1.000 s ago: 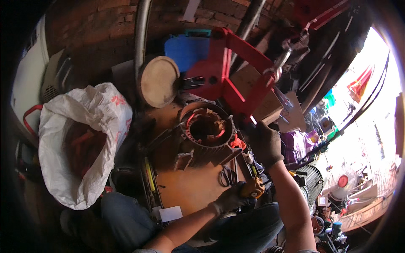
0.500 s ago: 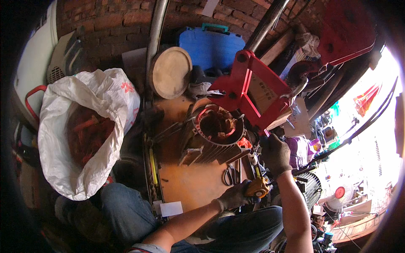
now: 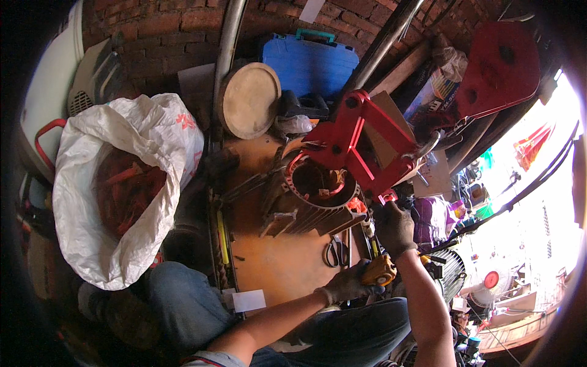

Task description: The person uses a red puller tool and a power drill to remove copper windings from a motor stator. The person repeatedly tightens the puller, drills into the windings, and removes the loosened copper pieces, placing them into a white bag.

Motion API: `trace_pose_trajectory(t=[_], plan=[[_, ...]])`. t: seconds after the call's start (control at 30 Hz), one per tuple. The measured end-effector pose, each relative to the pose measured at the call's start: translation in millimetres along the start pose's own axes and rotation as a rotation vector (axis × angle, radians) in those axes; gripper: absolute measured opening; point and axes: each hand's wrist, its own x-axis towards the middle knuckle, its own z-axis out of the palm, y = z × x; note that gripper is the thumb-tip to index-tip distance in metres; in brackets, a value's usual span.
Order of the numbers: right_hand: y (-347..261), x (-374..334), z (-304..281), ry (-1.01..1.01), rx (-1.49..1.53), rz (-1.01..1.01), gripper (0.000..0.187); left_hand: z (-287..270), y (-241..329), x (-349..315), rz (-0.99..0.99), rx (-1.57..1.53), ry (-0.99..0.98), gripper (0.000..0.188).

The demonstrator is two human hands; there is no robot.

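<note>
My left hand [image 3: 347,285], in a dark work glove, is closed on a yellow tool [image 3: 380,270] whose exact kind I cannot tell. Above and to its right, my gloved right hand [image 3: 394,227] has its fingers curled by the lower end of a red metal bracket [image 3: 362,144]. What these fingers hold is hidden; a small pinkish-red piece shows just above them. The bracket leans over a finned motor housing [image 3: 324,214] with an open round top and reddish winding wire inside. Scissors [image 3: 334,251] with black handles lie in front of the housing.
A white sack [image 3: 73,202] of reddish scrap stands at the left. Behind the orange board [image 3: 269,269] are a round wooden disc [image 3: 249,101] and a blue case [image 3: 310,67]. A red plate [image 3: 498,70] hangs upper right; a fan [image 3: 491,280] stands at the right.
The red bracket has shifted slightly relative to the motor housing, and the red plate at the upper right has moved. The yellow tool has turned a little in my left hand.
</note>
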Motion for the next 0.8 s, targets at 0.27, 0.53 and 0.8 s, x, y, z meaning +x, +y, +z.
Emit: trace_pose_trajectory(t=[0.27,0.53,0.8], plan=[[12.8,0.4,34.0,0.097,0.148,0.126,0.017,14.9,-3.8,21.8,0.038,-0.183,-0.106,0.081],[18.3,0.4,38.0,0.081,0.189,0.052,0.016,17.2,2.5,17.8,0.057,0.023,-0.016,0.086],[8.9,-9.8,39.6,0.065,0.248,0.123,0.021,30.5,-31.7,30.7,0.191,0.082,0.065,0.085]])
